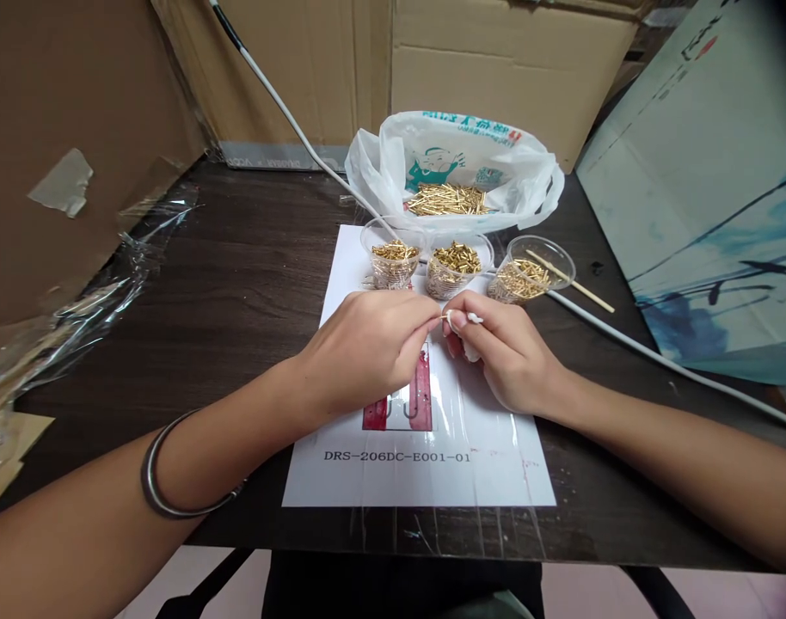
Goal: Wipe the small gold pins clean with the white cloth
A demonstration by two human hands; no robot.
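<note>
Dark table (238,275), hands meeting, small gold pin (443,317) mostly hidden

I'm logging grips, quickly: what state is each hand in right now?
Left hand: closed, fingertips pinching a thin gold-coloured metal piece.
Right hand: closed, holding a crumpled soft white wad.

Dark wood-look tabletop (238,232), slightly glossy

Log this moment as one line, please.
left hand: pinching small gold pin | right hand: at pin, holding white tissue | beyond: three clear cups of gold pieces
</note>
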